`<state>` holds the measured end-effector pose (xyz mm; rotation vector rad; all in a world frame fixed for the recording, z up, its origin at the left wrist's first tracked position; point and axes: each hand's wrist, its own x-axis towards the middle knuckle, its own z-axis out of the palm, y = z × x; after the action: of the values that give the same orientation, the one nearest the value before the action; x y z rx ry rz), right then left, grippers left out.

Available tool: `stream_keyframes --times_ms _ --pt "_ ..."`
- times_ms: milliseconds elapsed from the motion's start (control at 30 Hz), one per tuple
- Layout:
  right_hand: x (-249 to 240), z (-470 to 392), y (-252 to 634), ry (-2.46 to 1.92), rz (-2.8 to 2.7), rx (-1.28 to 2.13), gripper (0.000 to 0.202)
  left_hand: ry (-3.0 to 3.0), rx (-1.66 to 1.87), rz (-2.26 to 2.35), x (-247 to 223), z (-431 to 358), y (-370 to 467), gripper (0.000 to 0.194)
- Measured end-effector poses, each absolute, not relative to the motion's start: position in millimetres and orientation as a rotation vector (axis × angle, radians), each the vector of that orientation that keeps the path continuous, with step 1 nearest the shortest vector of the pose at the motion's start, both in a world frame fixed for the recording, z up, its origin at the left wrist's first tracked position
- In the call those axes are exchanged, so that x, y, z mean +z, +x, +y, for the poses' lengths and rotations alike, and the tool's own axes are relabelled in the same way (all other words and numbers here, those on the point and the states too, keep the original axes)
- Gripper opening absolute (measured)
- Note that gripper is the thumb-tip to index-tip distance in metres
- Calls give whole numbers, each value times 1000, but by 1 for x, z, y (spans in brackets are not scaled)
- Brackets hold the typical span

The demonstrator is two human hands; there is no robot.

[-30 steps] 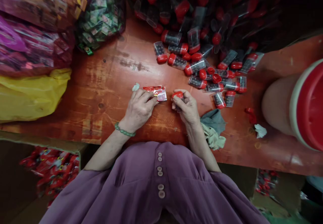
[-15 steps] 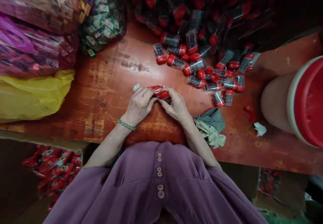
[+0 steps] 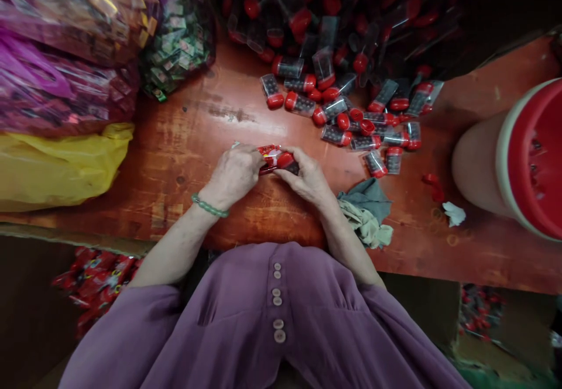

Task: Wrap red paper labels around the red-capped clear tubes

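My left hand (image 3: 236,172), with a green bead bracelet at the wrist, grips the left end of a small shiny red printed packet (image 3: 269,156). Its thumb is mostly hidden from view. My right hand (image 3: 311,174) is closed around a small clear tube with a red cap (image 3: 285,161); the cap points left and meets the packet's right end. Whether the cap lies inside the packet's mouth I cannot tell. Both hands are just above the table (image 3: 175,161), close in front of my body.
Many red-capped clear tubes (image 3: 336,136) spill from a dark heap at the back. Filled plastic bags (image 3: 180,44) and a yellow bag (image 3: 61,167) stand left. Crumpled cloths (image 3: 366,213) and a red-topped bucket (image 3: 478,161) are right. Below the table edge, a box holds red packets (image 3: 94,278).
My left hand has shifted left and turned, and more of the red packet now shows between the hands. My right hand keeps the tube nearly in place. The view has shifted slightly.
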<state>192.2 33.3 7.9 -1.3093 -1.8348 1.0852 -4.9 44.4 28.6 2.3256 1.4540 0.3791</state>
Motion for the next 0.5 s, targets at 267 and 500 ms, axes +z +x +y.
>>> stream_keyframes --times_ms 267,500 --pt "39 13 217 -1223 -1142 1650 33 2095 1014 1325 32 26 -15 9" --pt "62 -3 221 -987 -978 2082 41 2215 1185 1047 37 1 -9 6"
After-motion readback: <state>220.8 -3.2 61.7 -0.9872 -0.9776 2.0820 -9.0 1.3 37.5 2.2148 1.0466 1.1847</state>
